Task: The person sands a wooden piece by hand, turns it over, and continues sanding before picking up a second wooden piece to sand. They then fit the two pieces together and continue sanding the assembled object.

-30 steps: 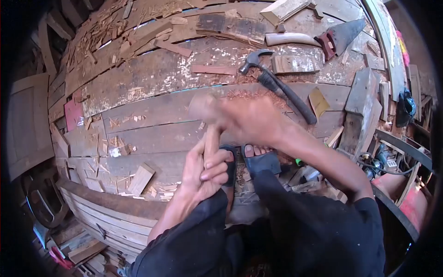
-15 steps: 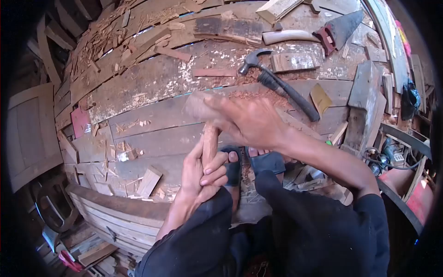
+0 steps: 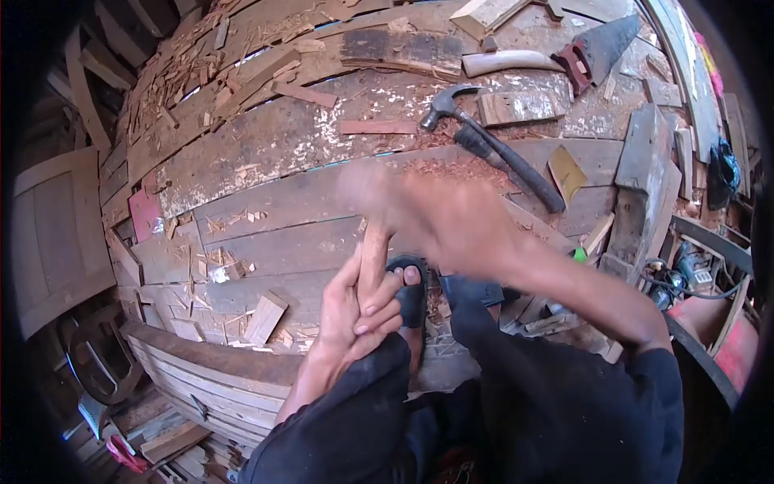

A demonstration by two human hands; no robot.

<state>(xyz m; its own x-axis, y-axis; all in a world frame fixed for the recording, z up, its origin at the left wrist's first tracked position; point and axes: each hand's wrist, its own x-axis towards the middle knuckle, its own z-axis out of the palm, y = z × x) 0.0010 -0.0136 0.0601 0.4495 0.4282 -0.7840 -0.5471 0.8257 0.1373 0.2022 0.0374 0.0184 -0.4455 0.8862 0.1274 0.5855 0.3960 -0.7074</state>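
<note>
My left hand [image 3: 355, 319] is wrapped round a pale, smooth wooden handle-like piece [image 3: 374, 254], which points up and away from my lap. My right hand [image 3: 459, 222] is at the far end of this piece, smeared by motion. A blurred brownish patch [image 3: 363, 187] shows at its fingers; whether it is a sheet, a block or the end of the wood, I cannot make out. The piece's far end is hidden. On the boards beyond lie a claw hammer [image 3: 516, 165] and a folded yellowish sheet like sandpaper [image 3: 567, 173].
A handsaw [image 3: 598, 55] with a red handle lies at the upper right beside a curved pale wooden piece [image 3: 514, 62]. Wood blocks [image 3: 522, 106], offcuts and shavings are scattered over the plank floor [image 3: 282, 198]. Stacked boards [image 3: 218, 375] stand at the lower left.
My right hand has shifted slightly at the far end of the wooden piece and is more blurred. My left hand keeps its hold. The whole view has shifted a little.
</note>
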